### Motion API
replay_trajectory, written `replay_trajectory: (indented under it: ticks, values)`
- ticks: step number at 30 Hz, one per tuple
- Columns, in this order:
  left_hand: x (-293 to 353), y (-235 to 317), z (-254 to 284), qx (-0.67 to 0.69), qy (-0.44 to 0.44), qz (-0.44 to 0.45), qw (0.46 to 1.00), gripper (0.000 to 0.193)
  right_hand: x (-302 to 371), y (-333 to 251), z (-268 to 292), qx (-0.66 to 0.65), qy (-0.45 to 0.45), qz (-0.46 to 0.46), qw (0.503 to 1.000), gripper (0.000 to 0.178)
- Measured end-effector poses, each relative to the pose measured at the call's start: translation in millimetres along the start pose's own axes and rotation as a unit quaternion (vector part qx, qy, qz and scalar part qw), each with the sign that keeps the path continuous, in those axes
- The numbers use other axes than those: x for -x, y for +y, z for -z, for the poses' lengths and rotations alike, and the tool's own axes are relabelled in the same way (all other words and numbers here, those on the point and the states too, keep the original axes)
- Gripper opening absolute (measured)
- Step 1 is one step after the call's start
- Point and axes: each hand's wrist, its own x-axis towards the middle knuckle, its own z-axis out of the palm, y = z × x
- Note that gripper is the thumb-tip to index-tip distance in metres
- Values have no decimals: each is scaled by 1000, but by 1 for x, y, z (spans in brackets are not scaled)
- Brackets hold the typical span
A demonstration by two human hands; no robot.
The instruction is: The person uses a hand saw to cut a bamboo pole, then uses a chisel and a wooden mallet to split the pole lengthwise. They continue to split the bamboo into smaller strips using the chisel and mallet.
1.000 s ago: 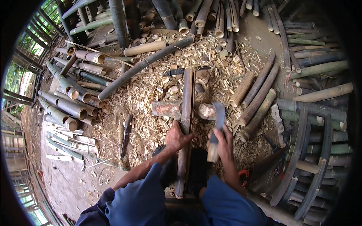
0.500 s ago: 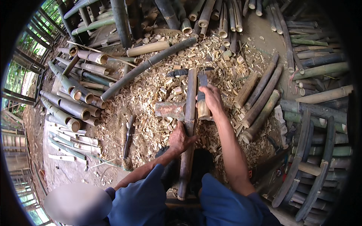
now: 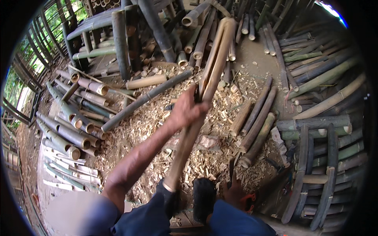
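My left hand (image 3: 189, 110) is closed round a bamboo pole (image 3: 182, 157), which tilts up and away to the right. A long slot runs through the far part of the pole. Its near end is beside my dark-shod foot. Low on the right, my right hand (image 3: 235, 192) is in shadow and partly blurred. It looks closed on the dark handle of a bladed tool (image 3: 231, 169) that points away from me. A reddish, worn wooden block (image 3: 206, 142) lies among the chips behind the pole.
Chips (image 3: 157, 137) cover the ground. Bamboo lengths (image 3: 71, 129) are stacked on the left, others (image 3: 256, 126) lie to the right. A long dark pole (image 3: 145, 100) slants across the back left. Bamboo frame pieces (image 3: 315, 177) stand at the right. An orange-handled object (image 3: 249, 202) is beside my right hand.
The bamboo pole has swung up and tilted right, its slot now showing. My left hand moved up and away along with it. My right hand left the pole for the lower right.
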Motion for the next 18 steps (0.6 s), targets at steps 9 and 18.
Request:
replay_trajectory:
  ticks: [9,18]
  values:
    - [-51,62,23,-296,-164,-21,941,49,-9,40,17,-27,166,74,983,57]
    - [5,-7,-19,-444,-462,-79,764,29,53,-37,313,102,616,523,580,46]
